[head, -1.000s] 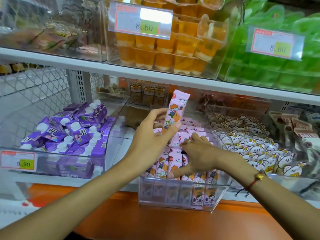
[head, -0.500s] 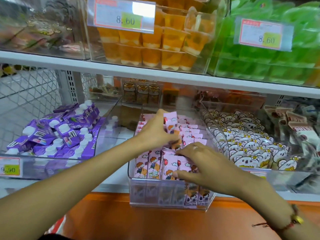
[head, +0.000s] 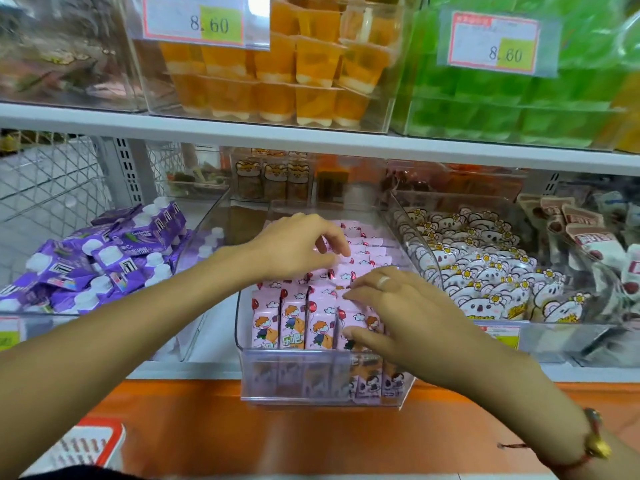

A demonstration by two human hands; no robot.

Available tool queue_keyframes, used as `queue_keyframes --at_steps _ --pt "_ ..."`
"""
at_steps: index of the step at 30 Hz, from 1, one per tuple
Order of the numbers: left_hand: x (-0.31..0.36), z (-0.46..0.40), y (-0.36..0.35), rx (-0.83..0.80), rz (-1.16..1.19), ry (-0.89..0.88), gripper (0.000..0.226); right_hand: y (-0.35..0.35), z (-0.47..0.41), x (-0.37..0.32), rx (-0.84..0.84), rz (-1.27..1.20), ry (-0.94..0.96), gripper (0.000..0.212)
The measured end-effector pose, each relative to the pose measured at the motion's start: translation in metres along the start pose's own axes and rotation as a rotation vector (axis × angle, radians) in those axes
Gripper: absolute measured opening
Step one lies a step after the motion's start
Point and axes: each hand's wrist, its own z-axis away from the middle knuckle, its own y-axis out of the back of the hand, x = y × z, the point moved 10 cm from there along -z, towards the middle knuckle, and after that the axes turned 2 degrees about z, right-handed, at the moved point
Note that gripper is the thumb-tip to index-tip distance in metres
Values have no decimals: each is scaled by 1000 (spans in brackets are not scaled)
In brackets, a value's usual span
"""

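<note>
packets (head: 294,323) stand upright in the bin (head: 294,353); left hand (head: 298,247) dips fingertips onto the back rows, grasp unclear; right hand (head: 398,317), fingers straight, presses the front row.

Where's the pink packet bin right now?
Head view, centre of the lower shelf: the pink packet bin sits between the purple pouches on its left and the koala packets on its right, with the left hand and right hand on its packets.
</note>
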Motion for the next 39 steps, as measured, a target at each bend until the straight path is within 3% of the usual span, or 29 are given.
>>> queue_keyframes --at_steps 3,6,11,16,24,29,33,35,39 --pt "11 -2 -18 -211 4 -74 15 4 4 5 12 8 -29 45" --pt "14 -3 -39 -366 -154 -88 24 4 5 9 4 -15 -51 47" --pt "21 -9 -39 -282 -420 -80 29 1 7 11 16 -20 -54 47" --pt "24 -6 -37 -288 -436 -72 23 -3 7 11 3 9 -55 47" --pt "10 6 -49 -323 -373 1 32 -2 7 17 -52 -38 -70 42" --pt "11 6 -47 -288 -233 10 23 -3 8 16 -52 -44 -71 42" --pt "11 9 -18 -44 29 30 12 -2 8 17 -32 -56 -70 46" --pt "10 11 -7 27 41 32 8 -3 7 15 -25 -55 -60 47" --pt "9 13 -25 -123 -68 32 13 -3 7 15 -26 -44 -58 47"
